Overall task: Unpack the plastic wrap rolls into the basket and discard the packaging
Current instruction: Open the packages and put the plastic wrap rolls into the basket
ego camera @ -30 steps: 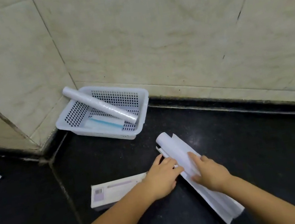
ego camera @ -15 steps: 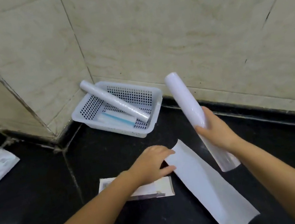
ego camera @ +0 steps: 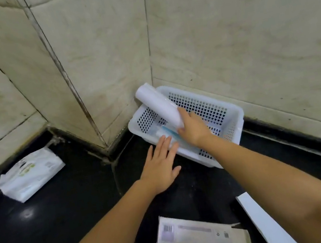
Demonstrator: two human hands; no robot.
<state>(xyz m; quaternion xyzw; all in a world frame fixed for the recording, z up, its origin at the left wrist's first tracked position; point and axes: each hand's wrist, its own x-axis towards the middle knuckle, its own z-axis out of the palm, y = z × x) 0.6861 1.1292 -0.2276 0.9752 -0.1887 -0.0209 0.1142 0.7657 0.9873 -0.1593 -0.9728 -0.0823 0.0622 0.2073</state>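
Observation:
A white perforated basket stands on the black counter in the corner of the tiled wall. My right hand is over the basket, shut on the lower end of a white plastic wrap roll. The roll slants up to the basket's far left corner. Whether a second roll lies under it is hidden. A box with a blue stripe lies inside the basket. My left hand is flat and open, with its fingertips at the basket's front rim.
An opened cardboard box lies on the counter near me, with a white paper sheet to its right. A white plastic packet rests at the left against the wall. The tiled walls close off the back and left.
My right hand lifted the roll off the paper sheet and carried it left and forward over the basket. My left hand left the cardboard box and reached the basket's rim.

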